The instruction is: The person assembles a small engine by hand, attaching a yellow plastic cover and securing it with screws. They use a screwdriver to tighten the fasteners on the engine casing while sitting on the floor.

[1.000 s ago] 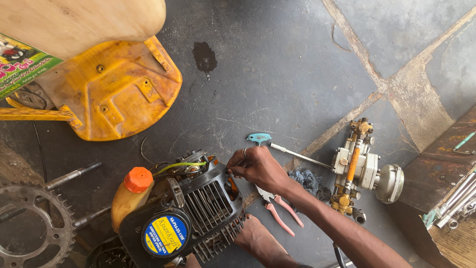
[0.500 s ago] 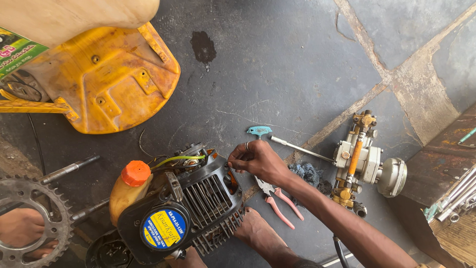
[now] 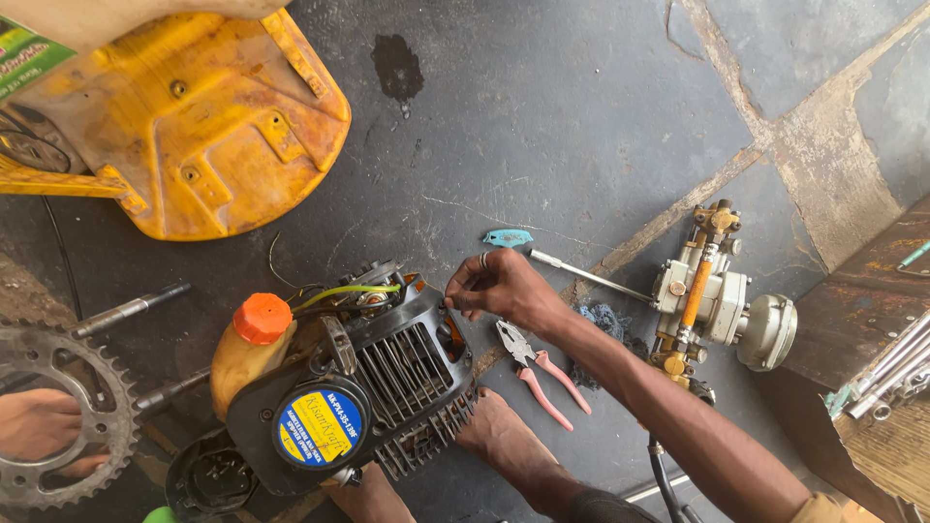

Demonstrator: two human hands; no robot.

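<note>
Our right hand pinches, fingers narrow, at the top edge of the small black engine just below-left of it (what it grips is hidden). We should keep the pull steady; pink-handled pliers lie just beneath the wrist.

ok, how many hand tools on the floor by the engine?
2: pink-handled pliers just right of the engine, under the right hand's wrist; blue-handled screwdriver above them. Others may be hidden.

Sprocket cut by left edge; right hand's fingertips hidden against engine; left hand unseen.
</note>
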